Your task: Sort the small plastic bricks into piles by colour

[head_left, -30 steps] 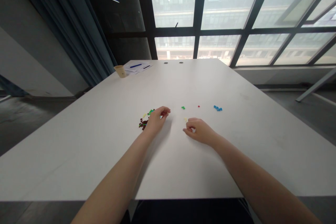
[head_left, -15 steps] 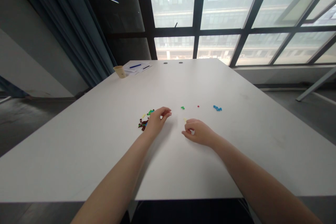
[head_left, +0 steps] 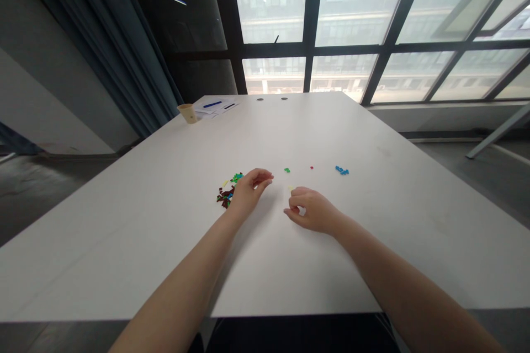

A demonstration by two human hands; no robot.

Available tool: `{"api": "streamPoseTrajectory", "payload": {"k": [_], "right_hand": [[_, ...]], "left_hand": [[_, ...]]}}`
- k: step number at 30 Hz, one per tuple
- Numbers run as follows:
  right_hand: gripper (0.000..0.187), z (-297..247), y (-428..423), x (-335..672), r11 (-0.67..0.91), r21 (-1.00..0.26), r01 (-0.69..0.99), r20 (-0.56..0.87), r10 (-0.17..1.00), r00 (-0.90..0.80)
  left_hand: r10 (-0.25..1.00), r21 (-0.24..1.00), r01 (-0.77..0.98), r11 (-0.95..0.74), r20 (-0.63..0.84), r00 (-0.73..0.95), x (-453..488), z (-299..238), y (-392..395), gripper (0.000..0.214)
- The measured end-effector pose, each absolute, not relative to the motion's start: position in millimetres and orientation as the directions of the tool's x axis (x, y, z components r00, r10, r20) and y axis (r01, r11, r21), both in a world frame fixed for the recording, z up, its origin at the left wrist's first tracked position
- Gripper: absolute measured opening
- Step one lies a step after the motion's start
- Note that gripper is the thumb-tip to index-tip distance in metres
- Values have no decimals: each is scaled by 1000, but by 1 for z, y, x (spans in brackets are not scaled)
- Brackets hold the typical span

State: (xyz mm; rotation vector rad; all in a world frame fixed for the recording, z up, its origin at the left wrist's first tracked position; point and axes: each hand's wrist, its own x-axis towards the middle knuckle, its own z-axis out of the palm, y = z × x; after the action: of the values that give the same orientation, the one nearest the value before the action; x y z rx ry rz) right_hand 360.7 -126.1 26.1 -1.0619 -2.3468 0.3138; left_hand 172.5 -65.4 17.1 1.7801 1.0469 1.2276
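Observation:
My left hand [head_left: 250, 190] is raised over the white table [head_left: 265, 265], thumb and fingertips drawn together in a pinch. Anything between them is too small to make out. Just left of it lies a pile of small brown pieces [head_left: 227, 194], mixed with green and blue bits. Green pieces [head_left: 237, 177] and a yellow piece [head_left: 226, 183] lie at the pile's far side. My right hand [head_left: 314, 210] is closed with curled fingers, and what it holds, if anything, is hidden. A pale yellow piece [head_left: 290, 188] shows at its knuckles, partly covered.
Beyond my hands lie a few green pieces [head_left: 287, 170], one red piece [head_left: 312, 167] and a cluster of blue pieces [head_left: 342, 170]. At the far left stand a paper cup [head_left: 189, 114] and papers [head_left: 207, 109] with a blue pen [head_left: 212, 104]. Windows rise behind the table.
My left hand has shifted slightly right. My right hand has moved a little left and toward me, its fingers still curled. The loose pieces appear unmoved.

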Motion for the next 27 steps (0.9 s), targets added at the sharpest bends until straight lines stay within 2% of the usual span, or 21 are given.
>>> {"api": "streamPoseTrajectory", "payload": {"k": [5,11,17,27], "right_hand": [[27,28,-127,360,674,-393,625,390,738,-551],[27,27,-127,361,680,-384,625,396,732,-554],[27,29,-128,360,672,-394,628,386,741,-550],[29,28,-126,360,643,-397,655,380,765,-520]], "left_hand": [[940,956,44,-291,276,200,175,18,-65,20],[954,969,-61,-239,246,171,176,16,-62,22],[959,979,-53,-196,202,198,177,19,-65,22],[938,975,-13,-221,216,273,179,20,-70,19]]}}
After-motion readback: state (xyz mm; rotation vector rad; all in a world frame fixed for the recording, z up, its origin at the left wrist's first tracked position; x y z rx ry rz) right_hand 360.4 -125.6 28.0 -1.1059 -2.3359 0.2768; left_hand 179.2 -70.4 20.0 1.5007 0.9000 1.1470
